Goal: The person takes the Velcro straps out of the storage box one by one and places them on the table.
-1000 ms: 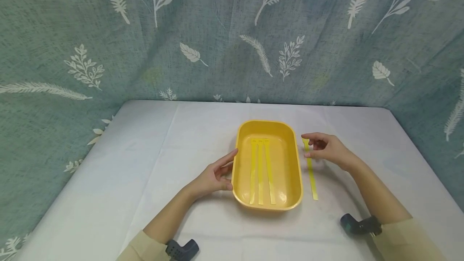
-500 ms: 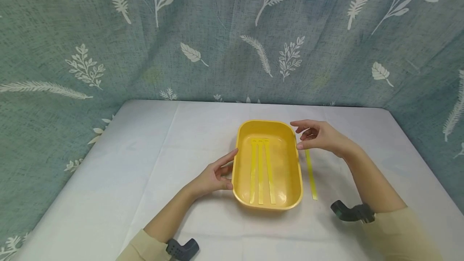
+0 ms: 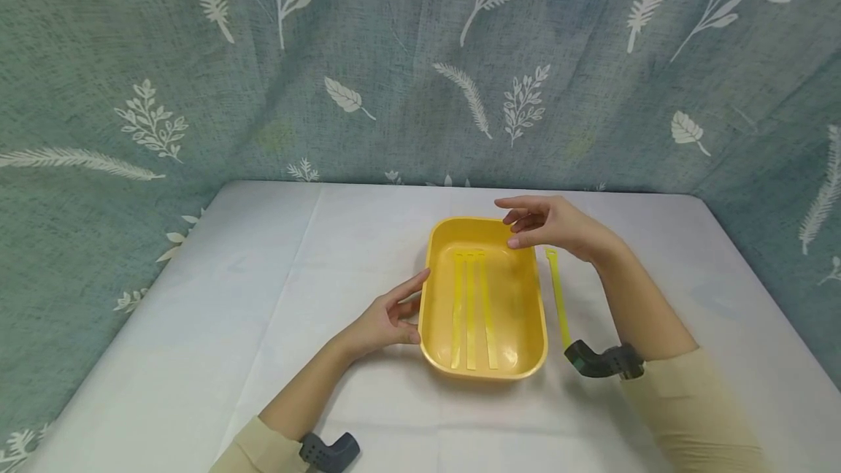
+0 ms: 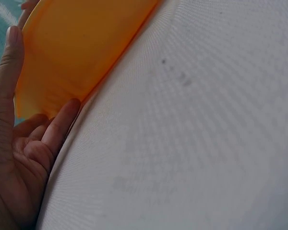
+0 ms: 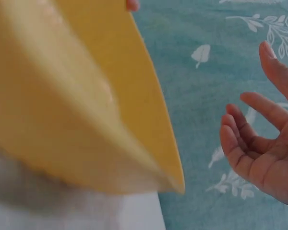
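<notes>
A yellow rectangular tray (image 3: pixel 535 327) sits on the white-covered table. Inside it lie three flat yellow straps (image 3: pixel 470 312), side by side, each with a wider slotted end at the far side. Against the tray's left outer wall rests my left hand (image 3: pixel 388 323), thumb and fingers spread along it; the left wrist view shows fingertips (image 4: pixel 69 108) on the outer wall. My right hand (image 3: pixel 552 225), fingers loosely bent and holding nothing, hovers over the tray's far right corner. Another yellow strap (image 3: pixel 557 294) lies on the table right of the tray, its near end hidden by the wrist camera.
A white cloth (image 3: pixel 315 276) covers the table. Behind it hangs a blue-green curtain (image 3: pixel 394 93) with white leaf prints. Dark wrist cameras (image 3: pixel 601 361) stick out from both sleeves.
My right hand has left the strap on the table and moved left and away, over the tray's far right corner. My left hand and the tray have stayed in place.
</notes>
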`<state>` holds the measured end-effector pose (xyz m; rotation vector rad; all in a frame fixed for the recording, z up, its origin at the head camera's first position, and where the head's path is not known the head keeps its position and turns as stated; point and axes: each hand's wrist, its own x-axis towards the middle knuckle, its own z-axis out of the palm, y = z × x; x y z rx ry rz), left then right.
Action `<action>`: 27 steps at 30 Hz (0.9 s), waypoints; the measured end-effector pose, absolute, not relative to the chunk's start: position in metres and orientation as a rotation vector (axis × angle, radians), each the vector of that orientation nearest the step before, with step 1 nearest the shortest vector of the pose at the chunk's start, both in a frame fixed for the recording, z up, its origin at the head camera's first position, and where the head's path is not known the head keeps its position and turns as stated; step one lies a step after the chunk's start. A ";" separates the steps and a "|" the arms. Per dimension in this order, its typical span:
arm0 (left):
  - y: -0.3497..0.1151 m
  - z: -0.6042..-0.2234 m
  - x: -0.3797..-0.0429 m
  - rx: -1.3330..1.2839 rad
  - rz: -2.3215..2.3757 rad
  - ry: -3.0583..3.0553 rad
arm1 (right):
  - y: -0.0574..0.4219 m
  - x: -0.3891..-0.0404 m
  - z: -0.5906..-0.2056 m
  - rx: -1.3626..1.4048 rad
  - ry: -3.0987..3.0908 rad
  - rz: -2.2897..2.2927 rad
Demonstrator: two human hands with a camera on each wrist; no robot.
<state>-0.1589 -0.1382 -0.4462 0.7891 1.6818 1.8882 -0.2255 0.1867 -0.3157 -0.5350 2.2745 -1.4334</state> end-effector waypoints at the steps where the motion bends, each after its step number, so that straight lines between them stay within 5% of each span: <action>1: -0.139 -0.447 -0.159 0.789 1.889 1.680 | 0.183 -0.226 -0.316 -0.532 2.262 -1.451; 27: -0.139 -0.449 -0.159 0.785 1.865 1.669 | 0.121 -0.245 -0.362 -0.491 2.234 -1.551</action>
